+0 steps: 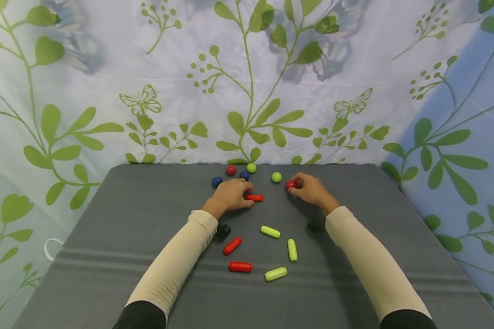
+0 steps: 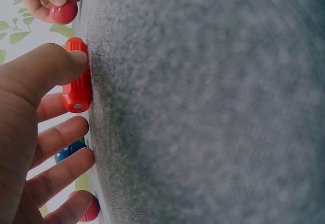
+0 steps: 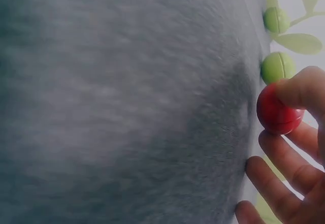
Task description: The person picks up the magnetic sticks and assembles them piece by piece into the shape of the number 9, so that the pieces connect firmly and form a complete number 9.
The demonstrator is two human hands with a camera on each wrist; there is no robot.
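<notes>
My left hand (image 1: 230, 194) pinches a short red ribbed rod (image 1: 256, 198) between thumb and index finger, low over the grey cloth. In the left wrist view the thumb lies across the rod (image 2: 77, 92), while the other fingers are spread below it. A glossy red ball (image 1: 290, 184) is pinched by the thumb and fingertips of my right hand (image 1: 311, 188), to the right of the rod. The right wrist view shows a seam around this ball (image 3: 277, 115). Just left of it sits a light green ball (image 1: 276, 177).
Beyond the left hand are two blue balls (image 1: 217, 182), another red ball (image 1: 230, 170) and a second green ball (image 1: 251, 168). Nearer me lie two red rods (image 1: 240, 267) and several light green rods (image 1: 276, 274) on the grey table (image 1: 181, 292). A patterned curtain (image 1: 214, 119) hangs behind.
</notes>
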